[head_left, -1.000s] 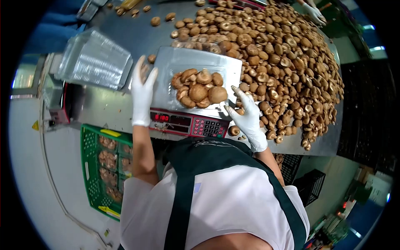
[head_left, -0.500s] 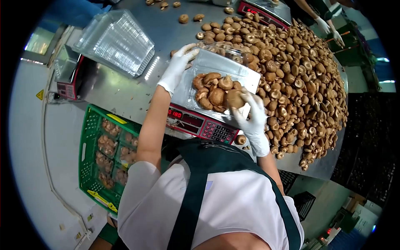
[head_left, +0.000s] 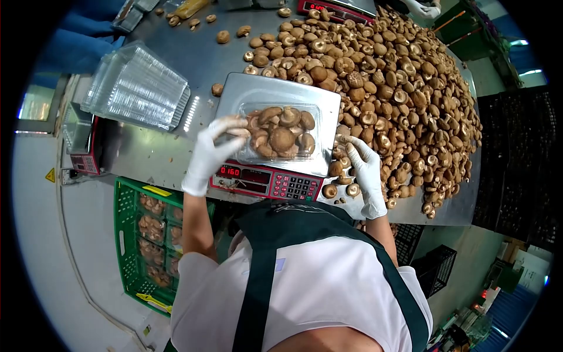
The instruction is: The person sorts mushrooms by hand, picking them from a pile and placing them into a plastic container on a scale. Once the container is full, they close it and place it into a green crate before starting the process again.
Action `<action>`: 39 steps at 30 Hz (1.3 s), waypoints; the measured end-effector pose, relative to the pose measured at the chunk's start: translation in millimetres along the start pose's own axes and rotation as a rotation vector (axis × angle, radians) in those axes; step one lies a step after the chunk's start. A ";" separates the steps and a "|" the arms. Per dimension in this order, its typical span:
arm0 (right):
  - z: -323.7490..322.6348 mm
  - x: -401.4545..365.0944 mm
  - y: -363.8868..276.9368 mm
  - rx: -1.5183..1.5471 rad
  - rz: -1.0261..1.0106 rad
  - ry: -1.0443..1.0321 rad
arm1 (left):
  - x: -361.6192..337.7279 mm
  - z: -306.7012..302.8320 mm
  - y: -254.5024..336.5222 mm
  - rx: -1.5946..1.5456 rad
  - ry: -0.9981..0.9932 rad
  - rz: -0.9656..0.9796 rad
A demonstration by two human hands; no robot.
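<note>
A clear plastic container [head_left: 243,154] of brown mushrooms [head_left: 282,138] sits on the steel plate of a red digital scale [head_left: 281,180], whose display looks like 0160. Its clear lid appears to lie over the mushrooms. At the container's left edge is my left hand [head_left: 212,154], white-gloved, with fingers curved and apart around nothing. My right hand [head_left: 366,176], also gloved, is to the right of the scale beside the mushroom pile [head_left: 404,100]. Its fingers reach toward loose mushrooms there, thumb and fingers apart; no mushroom shows clearly in it.
Stacked clear containers [head_left: 141,88] stand on the steel table [head_left: 152,146] to the left. Below them, a green crate [head_left: 125,234] holds several filled packs. A second red scale [head_left: 337,10] is at the back, near another person's gloved hands [head_left: 423,9].
My right hand has left the container and no longer shows the large mushroom. The raised lid now seems down. My left hand moved from the back edge to the left side; the display dropped from about 0180.
</note>
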State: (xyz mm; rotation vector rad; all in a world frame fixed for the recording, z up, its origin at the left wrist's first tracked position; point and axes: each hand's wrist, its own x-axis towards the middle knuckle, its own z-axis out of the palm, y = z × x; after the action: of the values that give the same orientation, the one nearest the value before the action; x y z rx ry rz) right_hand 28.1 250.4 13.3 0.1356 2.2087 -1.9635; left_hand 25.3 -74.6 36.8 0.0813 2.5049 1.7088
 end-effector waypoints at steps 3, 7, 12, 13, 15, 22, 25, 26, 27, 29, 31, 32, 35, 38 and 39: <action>5.4 -2.4 1.1 -0.106 0.108 -0.103 | -20.9 19.9 -18.0 0.224 0.163 0.312; 22.8 2.6 23.9 -0.055 0.264 -0.269 | -41.5 33.0 -59.3 -0.113 0.218 -0.262; 31.4 1.2 29.8 0.274 0.278 -0.226 | -45.4 45.7 -43.2 -0.479 0.187 -0.394; 30.9 0.5 31.2 0.240 0.272 -0.229 | -45.8 46.5 -44.3 -0.460 0.190 -0.379; 31.2 -3.9 32.0 0.232 0.256 -0.221 | -48.4 47.6 -44.6 -0.457 0.190 -0.362; 19.0 -21.5 54.7 -0.390 -0.515 -0.036 | -59.8 63.8 -56.1 0.012 0.240 -0.059; 8.7 -11.9 40.8 -0.498 -0.918 -0.060 | -55.4 66.3 -46.3 0.214 0.239 0.121; 8.4 -9.3 37.7 -0.537 -1.018 -0.030 | -50.4 67.0 -42.7 0.288 0.350 0.285; 10.3 -13.4 25.2 -0.646 -1.043 0.019 | -48.1 66.8 -40.0 0.362 0.463 0.447; 10.5 -8.7 24.0 -0.635 -1.140 0.049 | -49.5 63.8 -37.9 0.457 0.493 0.496; 13.2 -9.5 15.7 -0.641 -1.170 0.065 | -50.8 62.6 -36.7 0.442 0.572 0.583; 15.3 -8.7 13.5 -0.639 -1.188 0.068 | -51.0 59.7 -42.8 0.455 0.571 0.607; 24.4 -8.3 10.2 -0.637 -1.218 0.063 | -60.5 54.3 -45.7 0.521 0.616 0.581; 35.5 -8.8 8.9 -0.630 -1.167 -0.001 | -74.9 48.5 -53.0 0.491 0.633 0.509; 39.6 -9.6 11.7 -0.599 -1.092 -0.044 | -82.2 48.0 -54.2 0.509 0.663 0.490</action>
State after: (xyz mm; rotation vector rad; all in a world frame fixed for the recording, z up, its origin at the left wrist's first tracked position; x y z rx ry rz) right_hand 42.7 213.1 -0.6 -1.4228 3.0168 -1.3995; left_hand 113.5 -58.7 -26.1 0.2141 3.6297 1.3117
